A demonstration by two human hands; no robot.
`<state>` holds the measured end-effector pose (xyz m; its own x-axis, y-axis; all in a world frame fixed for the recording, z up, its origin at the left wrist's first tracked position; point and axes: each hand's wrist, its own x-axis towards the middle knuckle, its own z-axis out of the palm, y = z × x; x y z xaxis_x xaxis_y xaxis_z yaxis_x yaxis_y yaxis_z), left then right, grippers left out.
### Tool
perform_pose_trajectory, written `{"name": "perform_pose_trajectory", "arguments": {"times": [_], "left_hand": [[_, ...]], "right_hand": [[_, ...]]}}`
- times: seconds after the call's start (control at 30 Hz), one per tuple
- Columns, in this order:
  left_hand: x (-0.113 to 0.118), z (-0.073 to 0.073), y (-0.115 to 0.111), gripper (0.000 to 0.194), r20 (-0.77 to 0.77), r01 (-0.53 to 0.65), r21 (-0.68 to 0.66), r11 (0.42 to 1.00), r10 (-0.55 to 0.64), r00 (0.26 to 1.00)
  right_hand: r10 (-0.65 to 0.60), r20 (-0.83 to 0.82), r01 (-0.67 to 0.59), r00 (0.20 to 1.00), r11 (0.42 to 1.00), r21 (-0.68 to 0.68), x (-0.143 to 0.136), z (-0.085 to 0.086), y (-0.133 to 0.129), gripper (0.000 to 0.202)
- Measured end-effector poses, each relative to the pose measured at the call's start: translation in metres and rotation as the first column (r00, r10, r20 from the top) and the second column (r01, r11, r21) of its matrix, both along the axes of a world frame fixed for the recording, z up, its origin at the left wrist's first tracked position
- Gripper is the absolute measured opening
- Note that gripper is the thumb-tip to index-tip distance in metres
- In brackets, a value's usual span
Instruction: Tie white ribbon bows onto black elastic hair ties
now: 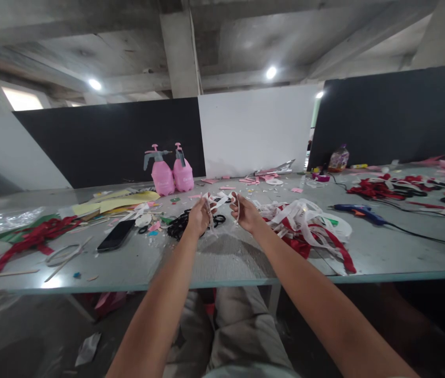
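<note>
Between my two hands a white ribbon (221,200) is held up over the middle of the table. My left hand (201,214) is closed on one part of it, and a loose end hangs below the fingers. The fingers of my right hand (243,210) pinch another part of the same ribbon. Behind and beside my left hand lies a black tangled heap (178,226), with black scissor-like loops next to it. To the right of my right hand sits a pile of white and red ribbons (305,223).
Two pink spray bottles (162,177) stand at the back. A phone (116,235), red ribbon (35,239) and yellow paper (118,201) lie on the left. A blue glue gun (360,212) with its cord is on the right, before a bottle (339,159) at the back.
</note>
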<state>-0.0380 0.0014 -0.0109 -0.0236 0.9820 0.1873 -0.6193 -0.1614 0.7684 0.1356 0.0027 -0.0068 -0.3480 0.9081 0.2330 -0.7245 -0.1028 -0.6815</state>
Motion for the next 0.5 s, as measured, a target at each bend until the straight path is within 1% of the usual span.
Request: {"name": "perform_pose_trajectory", "arguments": {"times": [0.07, 0.17, 0.3, 0.4, 0.5], "left_hand": [[0.0029, -0.0009, 0.0003, 0.028, -0.030, -0.013, 0.024, 1.000, 0.014, 0.999], [0.0061, -0.0017, 0.0000, 0.026, -0.055, -0.041, 0.049, 0.998, 0.043, 0.998], [0.0071, -0.0014, -0.0009, 0.031, -0.062, -0.066, 0.071, 0.995, 0.071, 0.996], [0.0074, -0.0014, -0.0010, 0.034, -0.055, -0.043, 0.070, 0.997, 0.046, 0.997], [0.0080, -0.0025, -0.0003, 0.034, -0.082, 0.012, 0.047, 0.999, -0.008, 0.997]], "right_hand": [[-0.023, 0.051, 0.023, 0.998, 1.000, 0.015, -0.0019, -0.0013, 0.0003, 0.026], [-0.102, 0.131, 0.100, 0.986, 0.995, 0.019, -0.0053, -0.0045, 0.0024, 0.030], [-0.184, 0.184, 0.186, 0.966, 0.983, 0.012, -0.0083, -0.0085, 0.0066, 0.041], [-0.173, 0.178, 0.172, 0.969, 0.985, 0.023, -0.0087, -0.0096, 0.0078, 0.045], [-0.158, 0.207, 0.155, 0.966, 0.987, 0.029, -0.0089, -0.0094, 0.0065, 0.039]]}}
